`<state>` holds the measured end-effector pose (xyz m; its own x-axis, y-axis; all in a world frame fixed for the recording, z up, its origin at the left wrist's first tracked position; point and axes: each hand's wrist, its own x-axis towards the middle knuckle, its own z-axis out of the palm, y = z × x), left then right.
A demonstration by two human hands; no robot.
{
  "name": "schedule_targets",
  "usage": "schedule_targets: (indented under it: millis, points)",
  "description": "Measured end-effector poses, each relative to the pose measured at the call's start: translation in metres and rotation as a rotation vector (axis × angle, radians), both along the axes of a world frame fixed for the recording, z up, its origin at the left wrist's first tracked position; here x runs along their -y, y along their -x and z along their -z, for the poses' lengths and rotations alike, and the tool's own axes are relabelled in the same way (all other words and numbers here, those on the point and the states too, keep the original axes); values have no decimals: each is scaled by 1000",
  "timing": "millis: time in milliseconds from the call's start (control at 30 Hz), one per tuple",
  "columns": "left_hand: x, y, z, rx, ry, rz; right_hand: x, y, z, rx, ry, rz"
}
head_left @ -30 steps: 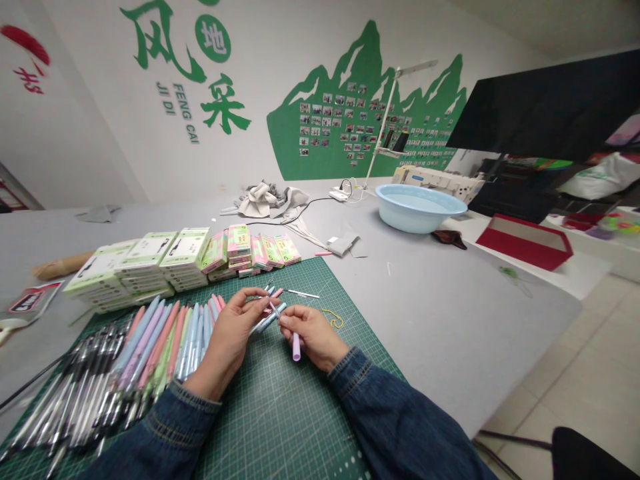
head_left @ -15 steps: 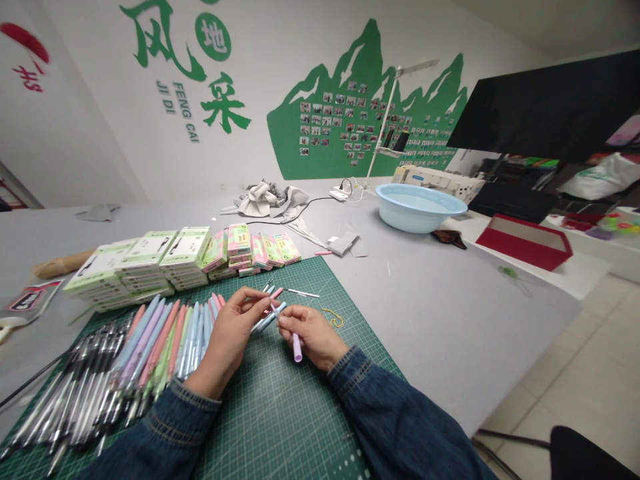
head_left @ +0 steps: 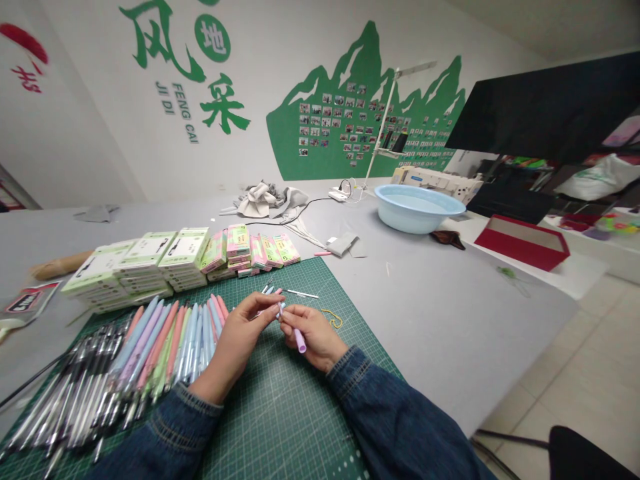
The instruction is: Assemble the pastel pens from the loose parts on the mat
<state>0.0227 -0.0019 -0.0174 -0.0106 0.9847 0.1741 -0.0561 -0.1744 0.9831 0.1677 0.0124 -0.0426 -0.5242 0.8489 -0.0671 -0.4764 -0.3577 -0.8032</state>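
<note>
My right hand is closed around a light purple pen barrel, whose hollow end points down toward me. The thumb and fingers of my left hand pinch at the barrel's narrow front end, and the fingertips of both hands nearly meet there. Any small part between those fingertips is hidden. Behind my hands, a few pen parts lie partly covered on the green cutting mat. A thin pen refill rests just beyond them. To the right of the refill is a curled yellow string.
Left of my hands lie rows of pastel pen barrels and many clear pens with black grips. White-green boxes and small pink-green boxes are stacked behind. Further back are crumpled cloth, a blue basin and a red box.
My fingertips have drawn closer together at the narrow end of the barrel, and my left hand has shifted slightly right. The barrel's hollow end has moved a little up and right.
</note>
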Motion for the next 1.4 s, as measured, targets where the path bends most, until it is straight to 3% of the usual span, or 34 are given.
schedule_targets:
  millis: [233,433,633,867,1000,1200,1400]
  points:
    - [-2,2,4,-79,-7,-69,1,1,1,-4,34,8]
    - [6,-1,-12,18,7,-151,-4,-1,6,-171,200,10]
    - [25,-15,-30,7,-146,-145,-6,-3,8,-230,300,42]
    - [29,-19,-25,-250,-317,-163,-5,1,11,-210,308,92]
    - [26,-16,-22,-312,-323,-172,-3,2,9,-206,244,87]
    - [16,-3,-29,-167,-176,-250,9,0,-17,-75,11,-8]
    - [13,2,-33,-284,-227,-216,12,1,-25,0,-175,89]
